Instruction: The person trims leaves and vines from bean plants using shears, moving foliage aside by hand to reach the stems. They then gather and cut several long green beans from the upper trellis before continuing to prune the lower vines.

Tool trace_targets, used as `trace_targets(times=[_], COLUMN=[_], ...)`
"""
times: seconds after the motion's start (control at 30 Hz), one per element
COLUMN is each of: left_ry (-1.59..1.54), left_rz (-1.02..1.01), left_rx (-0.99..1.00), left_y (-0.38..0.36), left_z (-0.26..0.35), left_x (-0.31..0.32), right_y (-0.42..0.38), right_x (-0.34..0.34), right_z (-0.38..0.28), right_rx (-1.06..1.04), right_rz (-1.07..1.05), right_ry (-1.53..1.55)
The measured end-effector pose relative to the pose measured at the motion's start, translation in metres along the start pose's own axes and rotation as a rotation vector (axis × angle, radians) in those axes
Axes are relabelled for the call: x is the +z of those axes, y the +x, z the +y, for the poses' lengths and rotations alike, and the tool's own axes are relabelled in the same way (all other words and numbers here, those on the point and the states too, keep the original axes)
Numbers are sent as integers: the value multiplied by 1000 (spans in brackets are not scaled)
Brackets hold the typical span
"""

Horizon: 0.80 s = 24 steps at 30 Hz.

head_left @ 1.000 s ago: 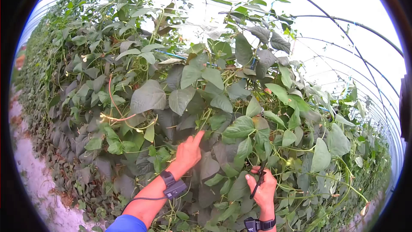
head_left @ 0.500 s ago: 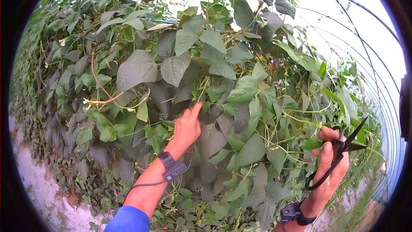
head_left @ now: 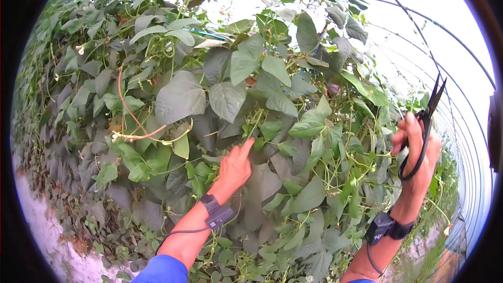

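Right grip [head_left: 423, 149] around black scissors [head_left: 433, 106], left grip [head_left: 235, 169] by leaves [head_left: 227, 100], whether open or closed hard to tell

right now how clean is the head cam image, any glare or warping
head view: sky behind the metal hoops is washed out to near white, strong fisheye bends the hoops and leaves a dark round border, foliage between the hands lies in dull, low-contrast shade, left hand and scissors in the right hand stay readable
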<state>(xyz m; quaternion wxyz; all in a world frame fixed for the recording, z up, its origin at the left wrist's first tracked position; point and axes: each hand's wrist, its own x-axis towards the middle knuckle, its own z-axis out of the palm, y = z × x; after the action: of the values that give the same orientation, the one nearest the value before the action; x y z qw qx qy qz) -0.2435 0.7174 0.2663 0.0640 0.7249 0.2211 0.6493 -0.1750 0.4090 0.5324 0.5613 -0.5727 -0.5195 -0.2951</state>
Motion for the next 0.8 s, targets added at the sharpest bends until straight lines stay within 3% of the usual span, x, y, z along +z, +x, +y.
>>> trace_targets(times=[0.03,0.1,0.17,0.2,0.23,0.3,0.37,0.4,0.47,0.57,0.63,0.7,0.73,0.8], left_ry=[7,26,30,33,45,45,10,25,59,308,599,927,947,925], left_rz=[-16,-16,-25,-31,-20,-34,-22,-75,-113,-277,-323,-472,-573,-467], left_rx=[-2,-11,-7,-8,-8,-12,-10,-9,0,52,198,235,175,301], left_y=[0,0,0,0,-1,0,5,9,18,38,53,79,100,140], left_z=[0,-2,-6,-9,-11,-12,-9,-5,4,28,60,100,134,167], left_x=[0,0,1,1,1,3,1,-3,-20,-52,-82,-107,-121,-129], right_y=[15,49,82,100,115,136,156,158,168,153,138,120,116,106], right_x=[11,35,46,63,65,86,101,106,125,143,143,152,162,165], right_z=[10,36,56,70,78,107,143,149,197,231,238,243,259,264], right_rx=[-38,-196,-260,-346,-223,-345,-323,-208,-41,105,46,24,-49,-113], right_rz=[4,76,45,103,10,46,-12,-69,-129,-250,-282,-350,-331,-285], right_ry=[134,117,-216,-206,-411,-436,-406,-354,52,407,86,192,164,82])
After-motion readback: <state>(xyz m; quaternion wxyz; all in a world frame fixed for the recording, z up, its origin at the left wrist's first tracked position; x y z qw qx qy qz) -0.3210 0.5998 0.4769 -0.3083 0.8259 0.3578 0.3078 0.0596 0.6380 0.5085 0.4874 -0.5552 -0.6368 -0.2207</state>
